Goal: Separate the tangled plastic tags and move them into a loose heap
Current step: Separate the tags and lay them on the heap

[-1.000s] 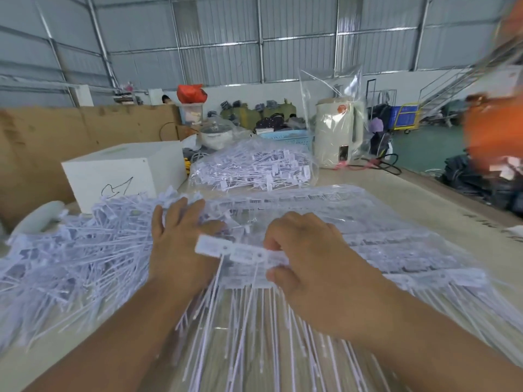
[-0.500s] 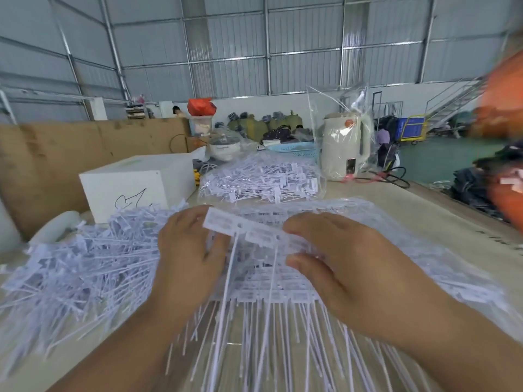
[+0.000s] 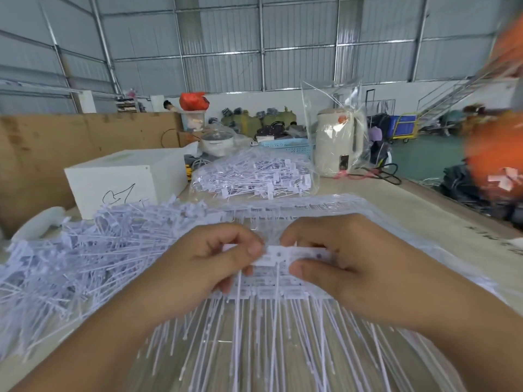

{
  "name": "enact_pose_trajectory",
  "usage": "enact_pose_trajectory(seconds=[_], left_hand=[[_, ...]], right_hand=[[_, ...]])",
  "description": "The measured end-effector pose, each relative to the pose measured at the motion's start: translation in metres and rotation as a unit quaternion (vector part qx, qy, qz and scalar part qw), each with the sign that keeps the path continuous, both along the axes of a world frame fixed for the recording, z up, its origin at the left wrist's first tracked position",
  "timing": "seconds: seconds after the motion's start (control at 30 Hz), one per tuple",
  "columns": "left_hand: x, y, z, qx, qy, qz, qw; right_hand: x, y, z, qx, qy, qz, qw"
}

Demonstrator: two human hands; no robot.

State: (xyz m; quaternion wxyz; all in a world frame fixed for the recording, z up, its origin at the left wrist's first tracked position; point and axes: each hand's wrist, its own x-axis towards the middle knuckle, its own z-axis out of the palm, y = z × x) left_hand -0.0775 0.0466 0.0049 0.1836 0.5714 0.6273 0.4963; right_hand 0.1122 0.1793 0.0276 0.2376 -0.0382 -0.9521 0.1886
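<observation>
A wide tan desk fills the lower view, inside a large metal-walled hall. On its left side lies a big loose heap of white plastic tags, their thin tails pointing in many directions. In the middle of the desk, straight ahead, sits a flat stack of joined tags, heads lined up in rows and long tails fanning toward the viewer. Behind it rests a clear bag of tags, and to its left a white box marked with a black scribble. A cream kettle wrapped in clear plastic stands farther back on the right. A blurred orange shape shows at the right edge.

Both hands meet above the stack. The left hand has its fingers curled, pinching the left end of a white strip of tag heads. The right hand pinches the right end of that strip between thumb and curled fingers. The strip is held just over the stack, its tails hanging down.
</observation>
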Motion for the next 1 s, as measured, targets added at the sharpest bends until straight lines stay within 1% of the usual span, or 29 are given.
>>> enact_pose_trajectory(seconds=[0.07,0.1,0.2,0.27,0.33,0.4,0.43,0.47,0.5,0.57,0.6,0.63,0.7,0.77,0.87,0.93,1.0], left_hand=[[-0.001,-0.001,0.001,0.005,-0.070,-0.036,0.997],[0.000,-0.001,0.001,0.013,-0.091,-0.039,0.995],[0.006,0.003,0.000,0.023,-0.103,-0.024,0.994],[0.010,0.005,-0.001,0.030,-0.107,-0.009,0.994],[0.014,0.009,-0.002,0.057,-0.119,0.022,0.991],[0.022,0.013,-0.005,0.093,-0.150,0.057,0.983],[0.027,0.016,-0.007,0.108,-0.169,0.075,0.977],[0.031,0.019,-0.008,0.121,-0.189,0.091,0.970],[0.034,0.021,-0.009,0.132,-0.221,0.103,0.961],[0.031,0.022,-0.008,0.151,-0.330,0.116,0.925],[0.026,0.021,-0.006,0.152,-0.374,0.119,0.907],[0.020,0.019,-0.004,0.150,-0.389,0.129,0.900],[0.011,0.015,-0.002,0.145,-0.363,0.153,0.908],[0.009,0.013,-0.002,0.140,-0.335,0.159,0.918],[0.016,0.011,0.000,0.134,-0.269,0.125,0.945],[0.018,0.011,-0.001,0.130,-0.252,0.108,0.953],[0.024,0.012,-0.001,0.114,-0.248,0.087,0.958]], right_hand=[[0.000,0.003,-0.001,-0.035,-0.009,-0.001,0.999],[0.000,0.003,-0.002,-0.055,-0.020,-0.001,0.998],[-0.001,0.002,-0.004,-0.084,-0.067,-0.003,0.994],[-0.003,0.000,-0.005,-0.100,-0.073,-0.005,0.992],[-0.006,-0.002,-0.006,-0.118,-0.042,-0.018,0.992],[-0.010,-0.003,-0.008,-0.144,0.012,-0.036,0.989],[-0.012,-0.005,-0.009,-0.148,0.031,-0.045,0.988],[-0.014,-0.007,-0.010,-0.133,0.040,-0.059,0.989],[-0.015,-0.010,-0.012,-0.099,0.046,-0.079,0.991],[-0.018,-0.013,-0.014,-0.043,0.068,-0.118,0.990],[-0.018,-0.012,-0.014,-0.050,0.096,-0.133,0.985],[-0.017,-0.008,-0.013,-0.077,0.131,-0.139,0.979],[-0.013,-0.002,-0.009,-0.135,0.176,-0.123,0.967],[-0.009,-0.001,-0.007,-0.165,0.163,-0.080,0.969],[-0.007,-0.006,-0.009,-0.194,0.056,-0.009,0.979],[-0.008,-0.008,-0.009,-0.196,-0.002,0.011,0.981],[-0.009,-0.008,-0.008,-0.193,-0.033,0.020,0.980]])
